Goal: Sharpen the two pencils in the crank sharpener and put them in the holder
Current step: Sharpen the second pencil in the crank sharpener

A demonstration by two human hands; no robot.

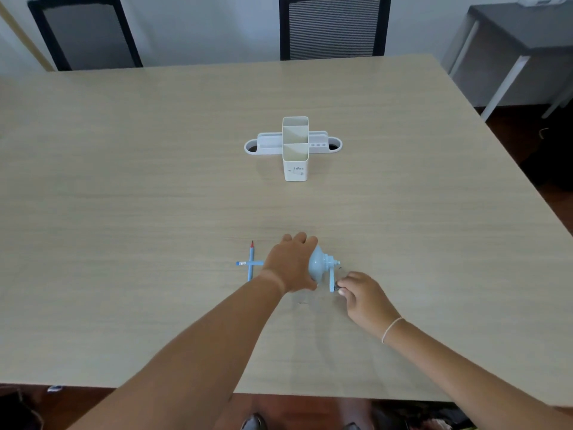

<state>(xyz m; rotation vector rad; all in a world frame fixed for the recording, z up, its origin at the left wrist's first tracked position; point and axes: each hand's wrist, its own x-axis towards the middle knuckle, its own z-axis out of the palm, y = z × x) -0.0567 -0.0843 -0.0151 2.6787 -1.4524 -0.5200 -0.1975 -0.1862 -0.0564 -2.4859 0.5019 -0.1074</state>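
Two pencils (250, 262) lie crossed just left of the left hand (290, 265), which clasps the sharpener (319, 264), hiding its front; right hand (362, 294) pinches the crank (332, 279); holder (295, 148) well beyond

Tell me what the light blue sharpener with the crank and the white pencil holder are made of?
The light blue crank sharpener looks like smooth moulded plastic: it has one even colour, rounded shapes and a soft shine. The white pencil holder is probably plastic too, matte, with thin walls and rounded corners, though its tall middle box could be painted metal. The picture cannot settle that.
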